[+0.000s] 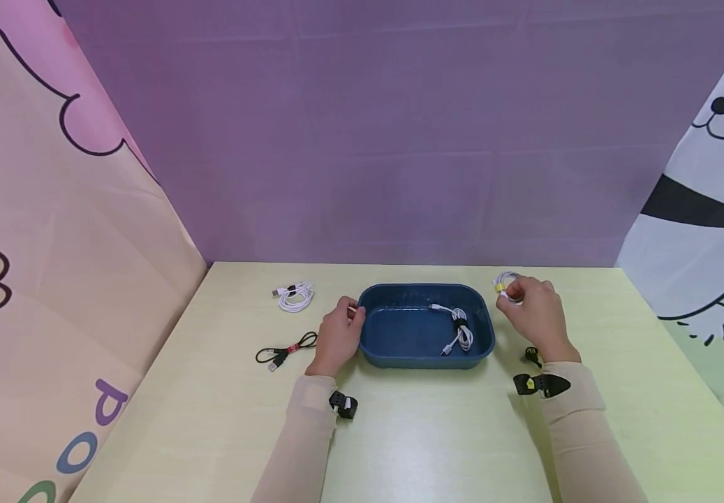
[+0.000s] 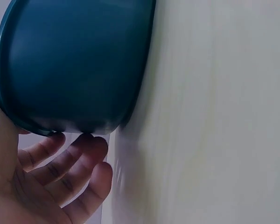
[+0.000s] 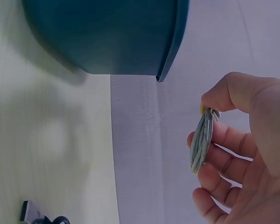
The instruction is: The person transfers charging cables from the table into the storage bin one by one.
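A dark blue plastic basin [image 1: 424, 362] sits on the table, with a coiled white cable [image 1: 462, 332] bound by a black tie inside it. At its left end my left hand [image 1: 339, 335] holds the rim, fingertips against the outer wall [image 2: 84, 60] and thumb up at the edge. My right hand [image 1: 539, 318] pinches a coiled white cable [image 3: 202, 140] with a yellow tie between thumb and fingers. This coil is raised beside the basin's right end, outside it.
Left of the basin lie a coiled white cable [image 1: 297, 297] and, nearer, a black cable [image 1: 295, 348] with a red tie. A small black cable [image 1: 530, 355] lies by the right wrist, partly hidden. A purple cloth [image 1: 399, 140] hangs behind the table.
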The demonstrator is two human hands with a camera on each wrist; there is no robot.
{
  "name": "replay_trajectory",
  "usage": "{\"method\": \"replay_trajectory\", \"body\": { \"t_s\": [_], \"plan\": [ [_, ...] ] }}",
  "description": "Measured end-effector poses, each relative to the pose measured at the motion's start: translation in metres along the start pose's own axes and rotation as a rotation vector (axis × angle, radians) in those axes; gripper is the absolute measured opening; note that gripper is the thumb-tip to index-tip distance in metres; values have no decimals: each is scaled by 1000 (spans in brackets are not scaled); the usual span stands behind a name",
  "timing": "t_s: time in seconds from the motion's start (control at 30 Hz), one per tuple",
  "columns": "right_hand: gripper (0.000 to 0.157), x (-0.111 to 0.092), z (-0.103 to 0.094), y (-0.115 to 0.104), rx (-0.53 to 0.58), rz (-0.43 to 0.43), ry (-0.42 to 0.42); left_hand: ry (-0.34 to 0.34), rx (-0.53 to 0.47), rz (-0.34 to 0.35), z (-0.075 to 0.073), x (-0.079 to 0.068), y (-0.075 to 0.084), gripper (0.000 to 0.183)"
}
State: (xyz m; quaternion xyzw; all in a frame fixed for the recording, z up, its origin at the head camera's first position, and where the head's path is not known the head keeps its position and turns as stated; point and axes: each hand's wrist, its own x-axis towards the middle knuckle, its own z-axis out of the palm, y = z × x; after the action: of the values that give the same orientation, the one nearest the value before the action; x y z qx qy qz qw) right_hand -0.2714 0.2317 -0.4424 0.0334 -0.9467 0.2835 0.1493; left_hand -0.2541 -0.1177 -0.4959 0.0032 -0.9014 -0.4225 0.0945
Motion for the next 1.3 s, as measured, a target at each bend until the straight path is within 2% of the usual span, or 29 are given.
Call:
{"method": "replay_trajectory", "body": {
  "t_s": [0.43, 1.3],
  "plan": [
    [16, -1, -4, -5, 11, -12, 15, -5, -45, -3, 1, 0, 0, 30],
    [15, -1, -5, -14, 16, -36, 10, -4, -37, -1, 1, 0, -1, 31]
  ]
}}
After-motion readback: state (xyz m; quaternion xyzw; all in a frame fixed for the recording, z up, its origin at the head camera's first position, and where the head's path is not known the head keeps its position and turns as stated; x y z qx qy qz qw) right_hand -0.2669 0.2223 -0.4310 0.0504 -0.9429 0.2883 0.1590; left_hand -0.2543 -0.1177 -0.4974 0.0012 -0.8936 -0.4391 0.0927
